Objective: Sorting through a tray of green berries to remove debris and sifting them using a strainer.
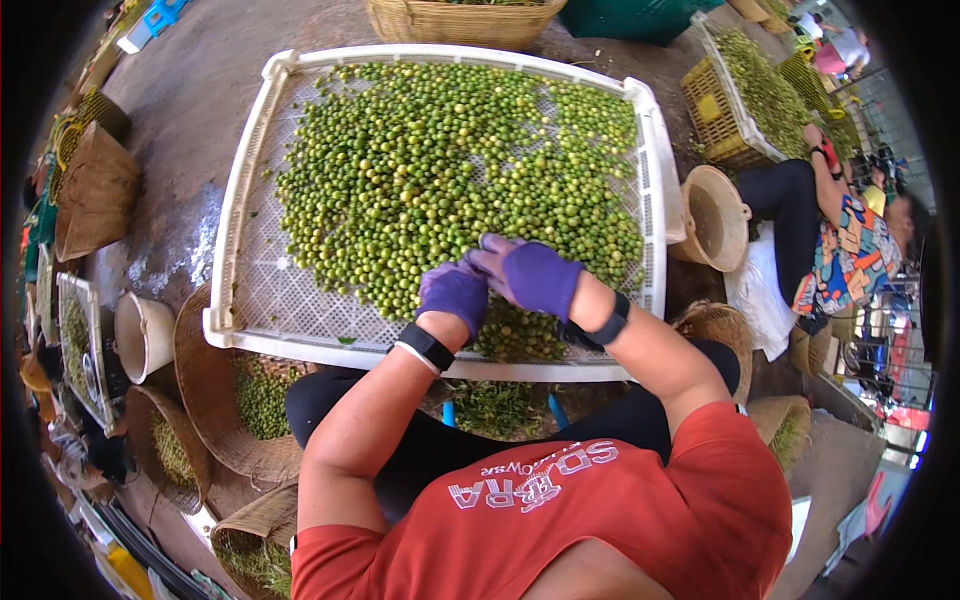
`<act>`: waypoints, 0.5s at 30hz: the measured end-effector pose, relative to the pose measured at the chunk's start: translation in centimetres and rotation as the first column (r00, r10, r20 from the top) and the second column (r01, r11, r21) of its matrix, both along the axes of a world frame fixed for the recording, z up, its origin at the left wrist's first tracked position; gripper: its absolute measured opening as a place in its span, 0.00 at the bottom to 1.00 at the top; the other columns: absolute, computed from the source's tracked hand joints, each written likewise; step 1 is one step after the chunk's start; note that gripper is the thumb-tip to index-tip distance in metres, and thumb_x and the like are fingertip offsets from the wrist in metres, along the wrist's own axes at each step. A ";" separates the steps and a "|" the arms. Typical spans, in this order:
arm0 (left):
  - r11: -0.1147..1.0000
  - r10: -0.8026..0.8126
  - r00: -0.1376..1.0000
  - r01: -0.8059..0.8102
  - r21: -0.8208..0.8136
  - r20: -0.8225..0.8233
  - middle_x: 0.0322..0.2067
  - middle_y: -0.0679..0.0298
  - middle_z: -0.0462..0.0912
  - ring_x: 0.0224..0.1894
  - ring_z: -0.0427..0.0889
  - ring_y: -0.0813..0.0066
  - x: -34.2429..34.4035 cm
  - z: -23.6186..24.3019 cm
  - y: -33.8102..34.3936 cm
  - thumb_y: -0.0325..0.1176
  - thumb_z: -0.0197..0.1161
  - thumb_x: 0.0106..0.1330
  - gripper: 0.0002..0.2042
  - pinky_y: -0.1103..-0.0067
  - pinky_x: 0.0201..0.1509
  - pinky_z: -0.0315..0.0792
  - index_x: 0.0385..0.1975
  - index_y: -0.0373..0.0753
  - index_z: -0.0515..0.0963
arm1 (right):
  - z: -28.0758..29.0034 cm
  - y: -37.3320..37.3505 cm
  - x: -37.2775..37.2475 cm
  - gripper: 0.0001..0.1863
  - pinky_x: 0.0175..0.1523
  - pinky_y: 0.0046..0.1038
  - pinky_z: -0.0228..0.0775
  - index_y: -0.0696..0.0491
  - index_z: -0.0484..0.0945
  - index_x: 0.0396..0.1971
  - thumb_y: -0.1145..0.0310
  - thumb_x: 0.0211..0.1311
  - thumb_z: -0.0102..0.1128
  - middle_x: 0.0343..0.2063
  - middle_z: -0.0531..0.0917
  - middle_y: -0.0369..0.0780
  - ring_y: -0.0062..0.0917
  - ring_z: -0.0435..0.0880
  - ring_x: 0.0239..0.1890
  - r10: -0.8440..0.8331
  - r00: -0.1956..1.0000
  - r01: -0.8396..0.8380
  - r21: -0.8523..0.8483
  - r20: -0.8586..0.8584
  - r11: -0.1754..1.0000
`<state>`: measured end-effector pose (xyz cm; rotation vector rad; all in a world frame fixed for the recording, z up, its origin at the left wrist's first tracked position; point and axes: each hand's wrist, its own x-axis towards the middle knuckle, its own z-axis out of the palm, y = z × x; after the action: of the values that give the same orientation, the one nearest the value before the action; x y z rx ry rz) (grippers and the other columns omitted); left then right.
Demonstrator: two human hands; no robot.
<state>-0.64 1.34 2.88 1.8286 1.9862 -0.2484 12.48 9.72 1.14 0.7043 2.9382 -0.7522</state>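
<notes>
A white plastic mesh tray [246,185] lies in front of me, spread with small round green and yellowish fruits [420,160]. My left hand [453,292], in a purple glove, is over the near middle of the fruits with its fingers curled together. Beside it my right hand [537,276], gloved alike, has its fingers bent toward the left fingertips, and the two hands meet. Whatever is between the fingers is too small or hidden to make out. Darker fruits [520,338] lie under my right wrist, by the tray's near edge.
Woven baskets [205,400] holding green fruits or stems stand at my left, with a pale bucket [145,337]. Another bucket [715,218] touches the tray's right side. A person in a patterned shirt [850,250] sits at right near a yellow crate [715,110]. A basket [465,22] stands beyond the tray.
</notes>
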 end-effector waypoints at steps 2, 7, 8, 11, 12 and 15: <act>0.993 -0.113 0.993 0.115 0.039 -0.042 0.41 0.59 0.78 0.45 0.80 0.62 0.0 -1.8 -0.4 0.38 0.59 0.60 0.13 0.66 0.41 0.75 0.42 0.41 0.78 | 1.8 -0.4 4.2 0.18 0.45 0.37 0.75 0.51 0.75 0.48 0.65 0.56 0.59 0.47 0.78 0.48 0.40 0.82 0.38 -0.015 0.969 0.002 -0.053 -0.246 0.999; 0.990 -0.144 0.988 0.144 -0.013 -0.047 0.43 0.57 0.78 0.46 0.79 0.58 0.6 -1.3 -0.3 0.43 0.68 0.54 0.18 0.65 0.44 0.76 0.41 0.40 0.78 | 1.7 3.6 9.4 0.17 0.45 0.34 0.75 0.52 0.79 0.44 0.65 0.53 0.64 0.41 0.82 0.45 0.39 0.83 0.40 -0.504 0.838 0.523 0.043 -0.209 0.851; 0.989 -0.146 0.988 0.147 -0.002 -0.047 0.43 0.57 0.78 0.46 0.79 0.58 0.5 -1.3 -0.4 0.43 0.68 0.54 0.18 0.65 0.44 0.76 0.41 0.40 0.79 | 1.1 5.0 9.0 0.17 0.45 0.35 0.75 0.51 0.79 0.44 0.65 0.53 0.64 0.40 0.83 0.45 0.40 0.82 0.40 -0.533 0.809 0.562 0.060 -0.248 0.825; 0.986 -0.166 0.982 0.167 0.009 -0.086 0.42 0.60 0.78 0.45 0.80 0.63 0.5 -1.4 -0.7 0.35 0.55 0.63 0.11 0.66 0.40 0.75 0.41 0.43 0.80 | -0.6 8.5 7.0 0.17 0.47 0.37 0.74 0.50 0.78 0.45 0.64 0.55 0.63 0.40 0.83 0.44 0.39 0.82 0.42 -0.468 0.833 0.533 0.197 -0.296 0.823; 0.986 -0.164 0.983 0.164 -0.003 -0.087 0.42 0.60 0.78 0.46 0.80 0.63 0.5 -1.1 -0.6 0.35 0.54 0.63 0.11 0.66 0.40 0.75 0.41 0.43 0.80 | -1.3 9.6 6.1 0.16 0.48 0.37 0.74 0.50 0.78 0.45 0.63 0.56 0.63 0.39 0.83 0.44 0.39 0.82 0.42 -0.422 0.857 0.496 0.256 -0.295 0.830; 0.987 -0.160 0.985 0.160 -0.005 -0.069 0.43 0.60 0.79 0.46 0.80 0.63 0.5 -0.7 -0.6 0.35 0.54 0.63 0.11 0.67 0.43 0.75 0.42 0.43 0.80 | -3.0 11.3 3.2 0.16 0.46 0.39 0.73 0.49 0.78 0.43 0.59 0.56 0.63 0.38 0.84 0.43 0.38 0.82 0.42 -0.459 0.885 0.457 0.344 -0.081 0.821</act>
<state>-0.13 0.72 2.23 2.0084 1.8849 -0.3637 15.68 20.99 -1.85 1.4778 2.9508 -0.2122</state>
